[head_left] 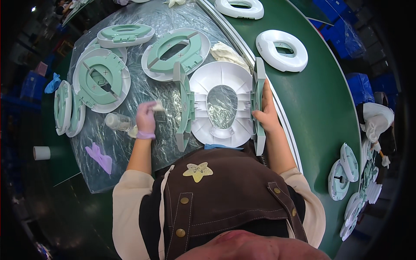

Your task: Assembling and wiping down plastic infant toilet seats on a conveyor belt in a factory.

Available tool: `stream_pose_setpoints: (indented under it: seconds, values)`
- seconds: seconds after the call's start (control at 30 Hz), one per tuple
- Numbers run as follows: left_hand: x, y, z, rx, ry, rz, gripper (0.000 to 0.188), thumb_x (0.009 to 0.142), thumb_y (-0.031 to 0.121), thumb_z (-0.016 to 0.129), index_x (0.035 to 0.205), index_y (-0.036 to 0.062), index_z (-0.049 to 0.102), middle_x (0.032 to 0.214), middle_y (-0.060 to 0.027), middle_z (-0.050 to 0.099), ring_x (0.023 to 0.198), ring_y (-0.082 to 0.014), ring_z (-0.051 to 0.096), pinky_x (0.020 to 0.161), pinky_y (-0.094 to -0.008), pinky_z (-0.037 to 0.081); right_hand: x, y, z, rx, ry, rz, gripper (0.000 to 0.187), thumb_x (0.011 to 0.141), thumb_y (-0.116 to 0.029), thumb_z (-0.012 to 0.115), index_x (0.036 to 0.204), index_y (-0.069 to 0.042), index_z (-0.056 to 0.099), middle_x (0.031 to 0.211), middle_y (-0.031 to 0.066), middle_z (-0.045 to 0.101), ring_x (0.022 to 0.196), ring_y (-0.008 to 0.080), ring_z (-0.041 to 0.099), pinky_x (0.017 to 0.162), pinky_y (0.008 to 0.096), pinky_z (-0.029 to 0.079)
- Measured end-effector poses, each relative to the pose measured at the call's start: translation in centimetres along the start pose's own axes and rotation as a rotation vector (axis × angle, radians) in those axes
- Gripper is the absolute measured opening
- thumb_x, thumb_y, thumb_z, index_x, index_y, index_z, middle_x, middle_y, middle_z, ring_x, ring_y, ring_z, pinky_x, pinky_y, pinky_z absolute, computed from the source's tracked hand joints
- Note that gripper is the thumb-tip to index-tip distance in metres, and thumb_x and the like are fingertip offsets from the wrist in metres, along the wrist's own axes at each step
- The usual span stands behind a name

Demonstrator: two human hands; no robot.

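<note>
A white child's toilet seat (200,120) lies underside up before me, its oval hole showing the plastic sheet beneath. Grey-green hinged flaps stand raised at both sides, the left flap (185,106) and the right flap (258,102). My bare right hand (269,112) grips the right flap, thumb on its near face and fingers along the outside. Away to the left, my left hand (146,118), in a purple glove, is closed on a small white cloth (158,105). Beside that wrist a clear bottle (118,122) lies on its side.
Several white-and-green seats (177,54) rest on the plastic-covered table (151,17). White seats (282,50) sit on the green conveyor (312,117) beyond a metal rail. A crumpled cloth (229,54), purple glove (99,158) and white cup (42,153) lie around. Another person (376,119) is at far right.
</note>
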State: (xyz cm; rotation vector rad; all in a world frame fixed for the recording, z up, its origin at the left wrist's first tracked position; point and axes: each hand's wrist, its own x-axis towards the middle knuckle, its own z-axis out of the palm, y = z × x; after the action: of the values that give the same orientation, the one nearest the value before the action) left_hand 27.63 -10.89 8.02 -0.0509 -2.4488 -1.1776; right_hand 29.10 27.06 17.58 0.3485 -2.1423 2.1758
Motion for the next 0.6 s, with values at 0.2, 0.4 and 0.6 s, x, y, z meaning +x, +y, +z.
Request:
stream_pose_setpoints:
  seconds: [0.2, 0.4, 0.6]
  values:
    - [6.2, 11.0, 0.7, -0.641, 0.046, 0.073, 0.017, 0.087, 0.001, 0.050, 0.098, 0.0014, 0.062, 0.101, -0.0081, 0.058, 0.100, -0.0179, 0.055, 0.090, -0.0294, 0.041, 0.4, 0.1, 0.9, -0.023, -0.062, -0.011, 0.102, 0.051, -0.007, 0.051, 0.143, -0.002, 0.006, 0.146, 0.0151, 0.014, 0.136, 0.0225, 0.013, 0.108, 0.0298, 0.010]
    - [8.0, 7.0, 5.3, -0.797, -0.201, 0.014, 0.011, 0.087, 0.006, 0.055, 0.091, 0.0036, 0.065, 0.098, -0.0052, 0.059, 0.093, -0.0130, 0.054, 0.086, -0.0256, 0.041, 0.5, 0.1, 0.6, -0.065, -0.116, -0.085, 0.101, 0.050, -0.007, 0.050, 0.142, -0.001, 0.010, 0.145, 0.0166, 0.017, 0.137, 0.0239, 0.012, 0.109, 0.0301, 0.007]
    - [8.9, 7.3, 4.6, -1.034, -0.119, -0.294, 0.017, 0.090, 0.017, 0.055, 0.092, 0.0027, 0.063, 0.088, -0.0045, 0.062, 0.084, -0.0136, 0.057, 0.080, -0.0262, 0.045, 1.3, -0.2, 0.8, -0.100, -0.127, -0.021, 0.105, 0.048, -0.012, 0.054, 0.143, 0.000, 0.009, 0.148, 0.0142, 0.013, 0.138, 0.0217, 0.007, 0.109, 0.0305, 0.002]
